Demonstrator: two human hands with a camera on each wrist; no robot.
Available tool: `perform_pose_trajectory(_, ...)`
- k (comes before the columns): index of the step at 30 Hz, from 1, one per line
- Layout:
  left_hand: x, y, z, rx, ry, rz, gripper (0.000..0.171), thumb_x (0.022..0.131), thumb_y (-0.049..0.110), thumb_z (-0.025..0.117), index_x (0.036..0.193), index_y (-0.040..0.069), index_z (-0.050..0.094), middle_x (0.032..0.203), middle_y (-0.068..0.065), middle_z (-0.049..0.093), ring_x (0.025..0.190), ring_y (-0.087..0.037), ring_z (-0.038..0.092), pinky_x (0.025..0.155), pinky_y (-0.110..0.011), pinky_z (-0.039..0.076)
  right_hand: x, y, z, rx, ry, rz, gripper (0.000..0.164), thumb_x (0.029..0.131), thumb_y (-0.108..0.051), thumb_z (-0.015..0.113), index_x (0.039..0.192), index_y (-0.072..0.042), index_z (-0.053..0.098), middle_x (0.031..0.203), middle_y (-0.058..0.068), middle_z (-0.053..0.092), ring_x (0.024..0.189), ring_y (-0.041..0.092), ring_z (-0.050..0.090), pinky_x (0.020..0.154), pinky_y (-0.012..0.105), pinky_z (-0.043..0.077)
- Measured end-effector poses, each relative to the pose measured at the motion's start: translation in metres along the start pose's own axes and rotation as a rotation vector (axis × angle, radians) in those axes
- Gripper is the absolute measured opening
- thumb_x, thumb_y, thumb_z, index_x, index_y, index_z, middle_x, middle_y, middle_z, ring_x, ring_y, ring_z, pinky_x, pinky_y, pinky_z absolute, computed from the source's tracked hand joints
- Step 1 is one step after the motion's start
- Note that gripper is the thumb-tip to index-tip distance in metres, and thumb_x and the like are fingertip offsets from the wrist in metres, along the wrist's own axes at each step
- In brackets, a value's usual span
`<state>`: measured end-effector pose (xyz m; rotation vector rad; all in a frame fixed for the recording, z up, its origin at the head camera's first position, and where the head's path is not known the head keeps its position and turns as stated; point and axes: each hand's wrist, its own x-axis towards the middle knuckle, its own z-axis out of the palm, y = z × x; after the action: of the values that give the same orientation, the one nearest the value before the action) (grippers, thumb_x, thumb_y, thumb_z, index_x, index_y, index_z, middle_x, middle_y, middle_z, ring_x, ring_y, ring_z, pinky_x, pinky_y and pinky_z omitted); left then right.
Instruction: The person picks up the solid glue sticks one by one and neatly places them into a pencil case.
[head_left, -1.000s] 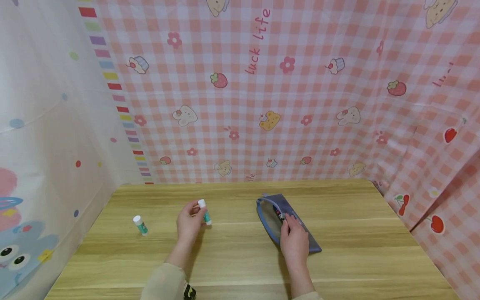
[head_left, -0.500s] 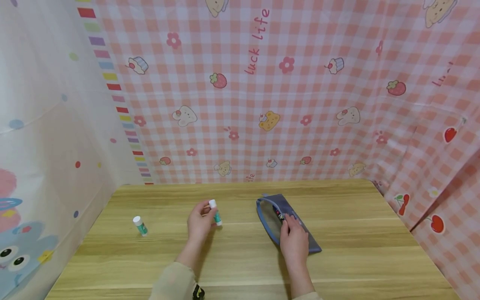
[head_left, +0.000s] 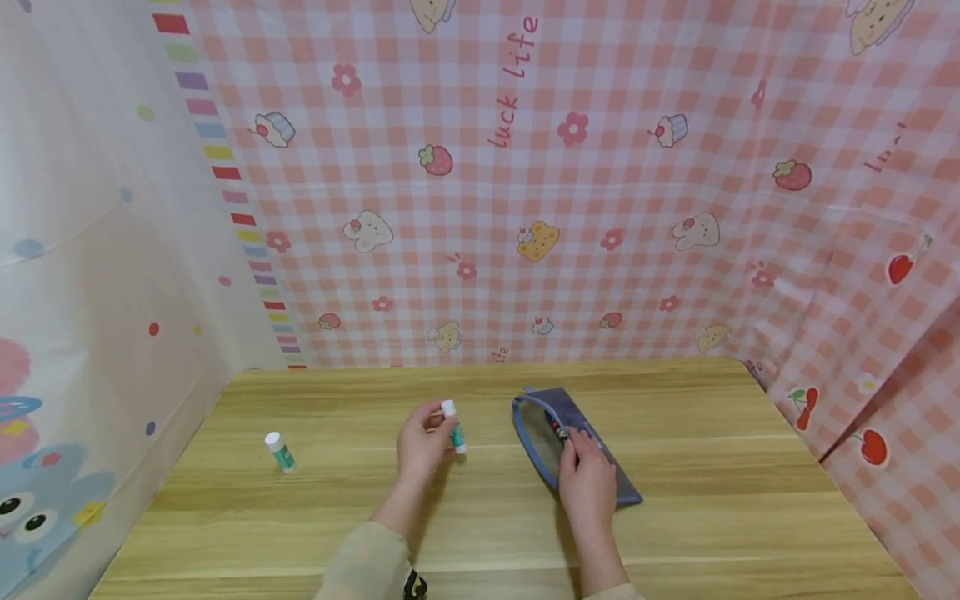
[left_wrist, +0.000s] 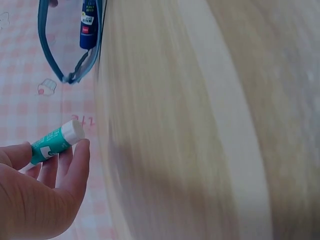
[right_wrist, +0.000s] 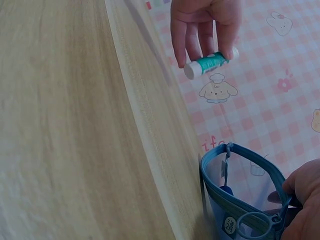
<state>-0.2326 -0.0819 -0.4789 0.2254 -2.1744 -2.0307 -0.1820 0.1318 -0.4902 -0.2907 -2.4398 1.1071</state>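
My left hand (head_left: 422, 443) pinches a green glue stick (head_left: 457, 437) with a white cap between thumb and fingers, over the table left of the pouch. In the left wrist view the glue stick (left_wrist: 52, 143) is tilted, its cap end near my fingertip. My right hand (head_left: 588, 483) grips the edge of a blue-rimmed zip pouch (head_left: 628, 490), whose mouth gapes toward the left hand. A dark blue tube (left_wrist: 89, 25) with a small label shows inside the pouch. In the right wrist view a zipper ring (right_wrist: 254, 225) hangs at the pouch's rim beside my right fingers.
Another green glue stick (head_left: 281, 452) with a white cap stands on the wooden table (head_left: 712, 517) at the left. A pink checked cloth (head_left: 480, 208) hangs behind the table, and a white patterned cloth (head_left: 97, 292) hangs on the left side.
My left hand has moved to the right with the glue stick, coming closer to the pouch. My right hand and the pouch have stayed in place.
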Motion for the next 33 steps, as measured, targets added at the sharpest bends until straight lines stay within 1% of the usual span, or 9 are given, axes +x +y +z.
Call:
perform_pose_trajectory(6,-0.004,0.001,0.009,-0.023,-0.031,0.012,0.032,0.091,-0.001,0.067,0.121,-0.009,0.06,0.098,-0.02,0.064,0.074,-0.019,0.063,0.06,-0.044,0.062,0.0,0.0,-0.001,-0.004,-0.004,-0.003,0.03,0.098,-0.009,0.055,0.122,0.004,0.067,0.127,0.026,0.061,0.122,0.044,0.054,0.102,0.076,0.028)
perform_pose_trajectory(17,-0.009,0.003,0.03,-0.011,-0.046,-0.042,0.032,0.091,0.001,0.068,0.121,-0.004,0.062,0.098,-0.017,0.065,0.071,-0.019,0.063,0.058,-0.04,0.061,0.0,-0.001,-0.002,-0.005,-0.011,0.005,0.03,0.099,-0.009,0.054,0.123,0.004,0.066,0.128,0.026,0.06,0.123,0.044,0.053,0.103,0.076,0.028)
perform_pose_trajectory(26,-0.013,0.002,0.046,-0.045,-0.081,-0.061,0.032,0.09,0.002,0.069,0.122,-0.003,0.062,0.097,-0.017,0.066,0.066,-0.019,0.064,0.057,-0.037,0.061,0.0,0.0,-0.001,-0.006,-0.016,0.007,0.031,0.099,-0.01,0.054,0.124,0.004,0.066,0.129,0.026,0.06,0.124,0.045,0.052,0.103,0.075,0.027)
perform_pose_trajectory(30,-0.016,0.001,0.052,-0.074,-0.098,-0.07,0.033,0.09,0.001,0.068,0.122,-0.004,0.062,0.096,-0.016,0.065,0.068,-0.018,0.064,0.058,-0.039,0.061,0.001,0.001,-0.001,-0.008,-0.019,0.006,0.031,0.099,-0.01,0.053,0.124,0.004,0.066,0.129,0.026,0.06,0.124,0.044,0.053,0.103,0.076,0.027)
perform_pose_trajectory(33,-0.019,0.0,0.057,-0.083,-0.109,-0.059,0.032,0.09,0.0,0.068,0.121,-0.005,0.062,0.094,-0.016,0.066,0.065,-0.019,0.065,0.057,-0.041,0.061,0.001,0.001,-0.001,-0.01,-0.021,0.004,0.031,0.099,-0.01,0.053,0.124,0.004,0.065,0.129,0.026,0.059,0.124,0.045,0.053,0.103,0.076,0.027)
